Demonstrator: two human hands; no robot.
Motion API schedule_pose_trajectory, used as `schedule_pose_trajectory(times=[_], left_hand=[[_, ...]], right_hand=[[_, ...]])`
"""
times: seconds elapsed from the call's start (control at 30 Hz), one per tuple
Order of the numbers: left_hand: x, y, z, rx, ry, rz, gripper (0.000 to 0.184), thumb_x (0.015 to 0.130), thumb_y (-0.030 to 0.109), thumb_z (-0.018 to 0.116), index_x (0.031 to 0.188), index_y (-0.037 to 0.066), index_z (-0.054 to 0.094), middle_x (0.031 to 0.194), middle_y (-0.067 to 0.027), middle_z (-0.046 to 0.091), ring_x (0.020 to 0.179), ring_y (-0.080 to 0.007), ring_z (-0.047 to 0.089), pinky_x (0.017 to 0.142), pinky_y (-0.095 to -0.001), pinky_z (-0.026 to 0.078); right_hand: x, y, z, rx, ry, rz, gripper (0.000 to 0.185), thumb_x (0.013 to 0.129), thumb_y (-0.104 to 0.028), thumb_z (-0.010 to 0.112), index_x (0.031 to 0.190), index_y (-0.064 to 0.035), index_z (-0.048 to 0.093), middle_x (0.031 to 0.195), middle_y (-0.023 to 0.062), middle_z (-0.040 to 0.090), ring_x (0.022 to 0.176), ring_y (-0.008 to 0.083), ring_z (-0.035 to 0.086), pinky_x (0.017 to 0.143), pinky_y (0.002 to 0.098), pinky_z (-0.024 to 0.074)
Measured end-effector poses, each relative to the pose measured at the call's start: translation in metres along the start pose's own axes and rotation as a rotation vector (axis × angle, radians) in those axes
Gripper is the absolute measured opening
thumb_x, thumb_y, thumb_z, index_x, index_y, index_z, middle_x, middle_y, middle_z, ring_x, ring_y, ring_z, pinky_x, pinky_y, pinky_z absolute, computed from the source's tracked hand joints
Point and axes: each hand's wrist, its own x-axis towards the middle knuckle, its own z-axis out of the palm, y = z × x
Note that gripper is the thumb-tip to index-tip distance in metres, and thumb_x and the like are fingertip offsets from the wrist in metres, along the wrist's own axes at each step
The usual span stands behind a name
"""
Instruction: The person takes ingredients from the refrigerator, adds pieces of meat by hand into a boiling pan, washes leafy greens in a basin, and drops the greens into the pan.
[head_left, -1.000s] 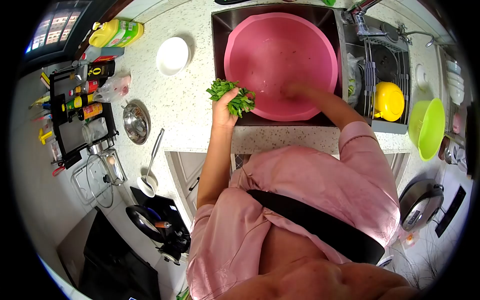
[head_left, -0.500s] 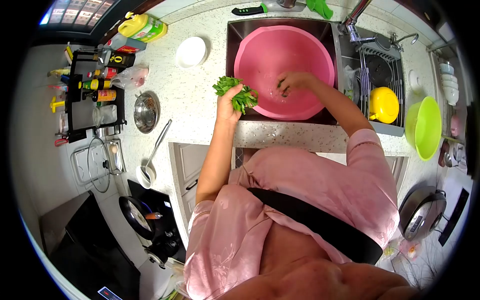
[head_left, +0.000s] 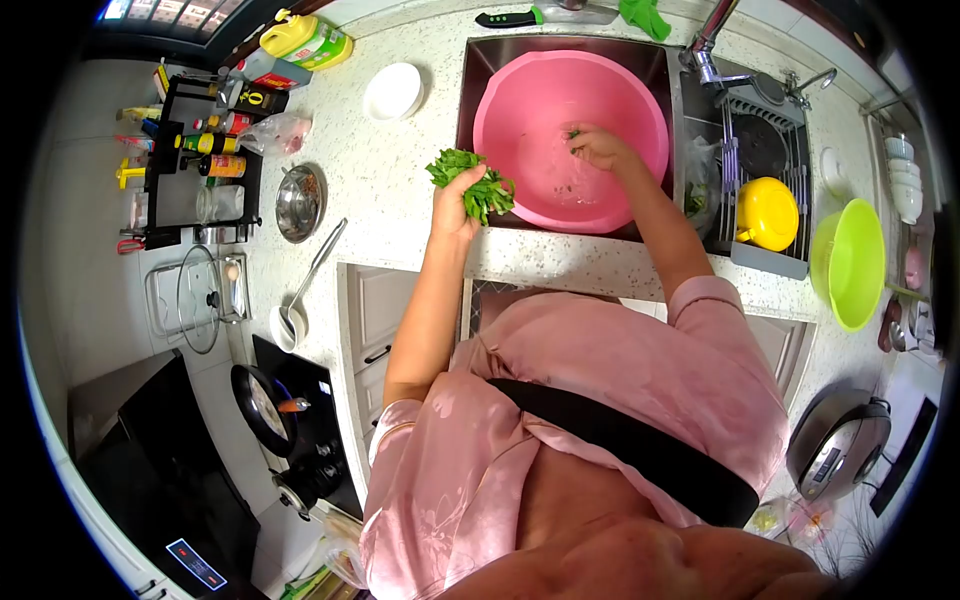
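A bunch of chopped leafy greens [head_left: 486, 193] is gripped in my left hand [head_left: 456, 203], just at the left rim of a pink basin [head_left: 488, 120]. The basin sits in the steel sink [head_left: 480, 58] with clear water and a few dark green bits in it. Inside the basin, my right hand [head_left: 600, 149] has its fingers drawn together around a small piece of green leaf [head_left: 574, 140], over the water.
A white bowl [head_left: 394, 92] and a metal bowl [head_left: 299, 204] stand left of the sink. Behind it lies a knife [head_left: 508, 19] beside a green cloth [head_left: 645, 18]. On the right are a yellow pot [head_left: 767, 214] in a drying rack and a lime-green basin [head_left: 850, 265].
My right hand has risen slightly and moved right and away from me inside the basin, holding small leaf bits. My left hand has stayed nearly still with the bunch.
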Motion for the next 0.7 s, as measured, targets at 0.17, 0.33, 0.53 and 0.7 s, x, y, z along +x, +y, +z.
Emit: schedule_pose_trajectory(times=[0.17, 0.33, 0.53, 0.7], left_hand=[[-0.003, 0.001, -0.014, -0.055, 0.077, -0.01, 0.02, 0.079, 0.007, 0.058, 0.095, -0.004, 0.052, 0.086, -0.0162, 0.059, 0.078, -0.0301, 0.062, 0.071, -0.0433, 0.054], [0.004, 0.0, -0.021, -0.052, 0.099, -0.039, 0.027, 0.075, 0.007, 0.063, 0.097, -0.003, 0.051, 0.087, -0.0166, 0.059, 0.08, -0.032, 0.063, 0.076, -0.0448, 0.055], [0.035, -0.014, -0.012, -0.036, 0.106, -0.063, 0.024, 0.074, 0.002, 0.062, 0.096, -0.001, 0.051, 0.084, -0.0147, 0.059, 0.068, -0.0261, 0.062, 0.06, -0.0369, 0.055], [0.052, -0.012, 0.012, -0.099, 0.047, -0.106, 0.028, 0.075, -0.002, 0.058, 0.102, -0.003, 0.051, 0.089, -0.0148, 0.059, 0.077, -0.0257, 0.062, 0.063, -0.0343, 0.055]], right_hand=[[0.017, 0.02, -0.008, 0.51, 0.309, 0.018, 0.029, 0.076, 0.005, 0.054, 0.104, 0.0015, 0.055, 0.091, 0.0088, 0.055, 0.077, 0.0174, 0.053, 0.069, 0.0271, 0.0461], [0.026, 0.002, 0.031, 0.702, 0.162, 0.012, 0.023, 0.08, 0.003, 0.052, 0.103, 0.0055, 0.053, 0.091, 0.0123, 0.055, 0.075, 0.0179, 0.053, 0.07, 0.0272, 0.0484], [-0.006, -0.056, 0.128, 0.555, -0.077, -0.082, 0.025, 0.083, 0.001, 0.051, 0.107, 0.0061, 0.052, 0.093, 0.0106, 0.055, 0.079, 0.0162, 0.054, 0.069, 0.0259, 0.0482], [-0.033, -0.059, 0.154, 0.22, -0.011, -0.141, 0.033, 0.08, 0.006, 0.05, 0.112, -0.0007, 0.055, 0.102, 0.0076, 0.057, 0.085, 0.0138, 0.055, 0.073, 0.0241, 0.0488]])
